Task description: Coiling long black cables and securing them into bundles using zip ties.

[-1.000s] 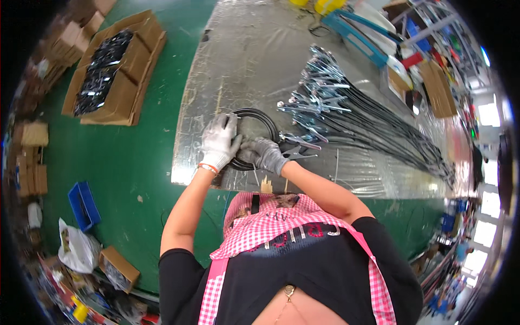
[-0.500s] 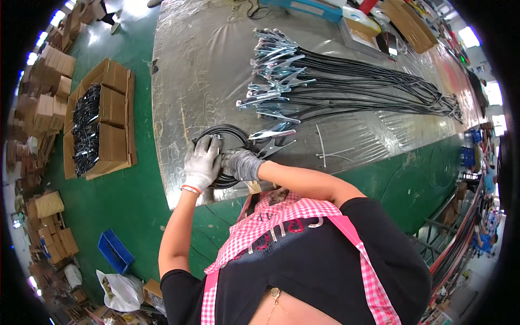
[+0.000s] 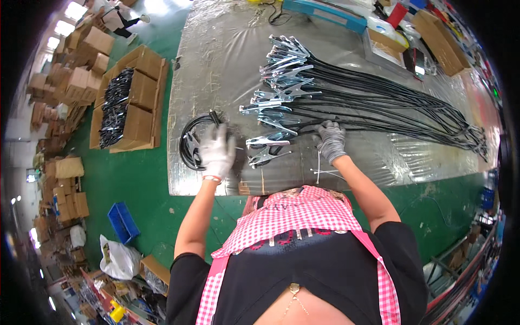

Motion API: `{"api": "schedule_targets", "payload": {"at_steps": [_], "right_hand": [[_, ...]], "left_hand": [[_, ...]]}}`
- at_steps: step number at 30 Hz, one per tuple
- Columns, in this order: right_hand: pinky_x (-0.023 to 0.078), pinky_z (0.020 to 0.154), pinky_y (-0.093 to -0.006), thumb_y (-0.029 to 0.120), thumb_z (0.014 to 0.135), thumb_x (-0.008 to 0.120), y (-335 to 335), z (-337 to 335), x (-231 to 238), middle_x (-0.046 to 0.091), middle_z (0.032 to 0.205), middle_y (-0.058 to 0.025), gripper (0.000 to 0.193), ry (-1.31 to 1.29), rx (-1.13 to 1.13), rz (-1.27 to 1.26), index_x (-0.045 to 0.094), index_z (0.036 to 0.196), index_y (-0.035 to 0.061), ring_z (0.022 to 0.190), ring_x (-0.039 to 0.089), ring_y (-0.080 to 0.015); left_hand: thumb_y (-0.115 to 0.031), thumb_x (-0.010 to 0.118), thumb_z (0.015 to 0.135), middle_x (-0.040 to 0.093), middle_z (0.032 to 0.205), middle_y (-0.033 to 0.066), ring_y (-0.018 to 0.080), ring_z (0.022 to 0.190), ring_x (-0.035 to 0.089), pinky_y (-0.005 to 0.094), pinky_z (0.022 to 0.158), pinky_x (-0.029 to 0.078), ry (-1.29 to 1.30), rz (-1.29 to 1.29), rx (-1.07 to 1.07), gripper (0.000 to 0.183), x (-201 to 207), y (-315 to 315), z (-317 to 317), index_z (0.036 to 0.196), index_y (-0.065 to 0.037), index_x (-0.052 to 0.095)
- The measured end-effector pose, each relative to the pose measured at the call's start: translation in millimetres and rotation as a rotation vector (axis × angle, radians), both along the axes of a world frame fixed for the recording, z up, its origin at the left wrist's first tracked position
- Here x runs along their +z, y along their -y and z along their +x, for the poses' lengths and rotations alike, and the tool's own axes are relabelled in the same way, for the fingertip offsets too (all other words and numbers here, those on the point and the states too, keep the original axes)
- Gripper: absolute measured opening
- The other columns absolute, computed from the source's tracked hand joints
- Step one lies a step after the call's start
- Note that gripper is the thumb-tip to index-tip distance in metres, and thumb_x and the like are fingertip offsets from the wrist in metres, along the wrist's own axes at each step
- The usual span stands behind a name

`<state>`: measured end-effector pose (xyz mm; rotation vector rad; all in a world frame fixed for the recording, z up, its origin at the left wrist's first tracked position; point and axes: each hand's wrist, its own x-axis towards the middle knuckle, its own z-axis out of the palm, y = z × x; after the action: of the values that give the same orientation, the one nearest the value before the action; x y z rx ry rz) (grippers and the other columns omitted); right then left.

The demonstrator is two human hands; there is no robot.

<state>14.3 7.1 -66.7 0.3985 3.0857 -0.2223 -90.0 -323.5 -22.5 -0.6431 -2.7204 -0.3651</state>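
A coil of black cable [image 3: 184,142] lies near the left front of the table, with a metal clamp [image 3: 192,143] inside its ring. My left hand [image 3: 218,151], in a whitish glove, is over the coil's right side with its fingers stretched out. Farther right, my right hand [image 3: 332,140], in a grey glove, has its fingers curled over a black cable at the near side of a long bundle [image 3: 379,92]. Silvery clamps [image 3: 281,95] are clustered at the bundle's left end. Two clamps [image 3: 268,156] lie closest to me, between my hands.
White cable ties [image 3: 318,168] lie by my right wrist. At the back right are a blue box [image 3: 325,13] and an open carton [image 3: 441,40]. Left of the table, cartons [image 3: 142,89] on the green floor hold black cable pieces. A blue bin [image 3: 123,222] stands nearer.
My right hand has left the coil and moved right to the cable bundle. My left hand's fingers have spread, and the clamp inside the coil now shows. The view has shifted.
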Motion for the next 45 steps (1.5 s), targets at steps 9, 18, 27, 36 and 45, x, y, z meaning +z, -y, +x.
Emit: {"api": "schedule_targets", "payload": {"at_steps": [9,18,27,36,45], "right_hand": [[0.039,0.089,-0.0496,0.034,0.078,0.065,-23,15,-7,0.058,0.108,-0.0103,0.03,-0.064,0.127,-0.135,0.066,0.105,0.0216,0.104,0.053,-0.0286],[0.038,0.092,-0.0492,0.033,0.081,0.064,-23,17,-11,0.058,0.113,-0.0103,0.03,0.003,0.053,-0.112,0.065,0.11,0.0236,0.108,0.053,-0.0301],[0.041,0.088,-0.0479,0.032,0.075,0.069,15,-17,0,0.057,0.112,-0.0056,0.027,0.055,0.015,0.079,0.067,0.101,0.0229,0.108,0.051,-0.0262],[0.051,0.071,-0.0343,0.015,0.073,0.059,2,-26,153,0.06,0.095,-0.0033,0.026,-0.399,0.468,0.089,0.059,0.099,0.0124,0.096,0.057,-0.0219],[0.051,0.062,-0.0387,0.029,0.082,0.059,-67,12,86,0.066,0.08,-0.0102,0.018,-0.323,0.22,-0.146,0.065,0.084,0.0122,0.07,0.065,-0.0279]], "left_hand": [[-0.048,0.051,0.087,0.048,0.133,0.0213,0.0344,0.116,0.053,0.0454,0.09,0.047,0.354,-0.397,0.366,0.068,-24,-11,-14,0.142,-0.011,0.036],[-0.052,0.054,0.085,0.057,0.119,0.0183,0.0338,0.11,0.055,0.0463,0.091,0.045,0.389,-0.581,0.248,0.064,13,-18,-46,0.127,-0.002,0.051],[-0.039,0.062,0.08,0.057,0.115,0.0173,0.0363,0.108,0.054,0.0464,0.088,0.045,0.369,-0.068,-0.101,0.044,39,-51,-27,0.116,-0.014,0.059],[-0.033,0.058,0.088,0.066,0.09,0.0129,0.0286,0.084,0.063,0.0362,0.077,0.048,0.56,0.336,-0.642,0.032,109,-149,-1,0.105,-0.006,0.066],[-0.038,0.057,0.092,0.065,0.084,0.0044,0.0123,0.068,0.057,0.0242,0.062,0.045,1.101,0.536,-0.184,0.041,150,-86,-21,0.098,0.002,0.067]]}}
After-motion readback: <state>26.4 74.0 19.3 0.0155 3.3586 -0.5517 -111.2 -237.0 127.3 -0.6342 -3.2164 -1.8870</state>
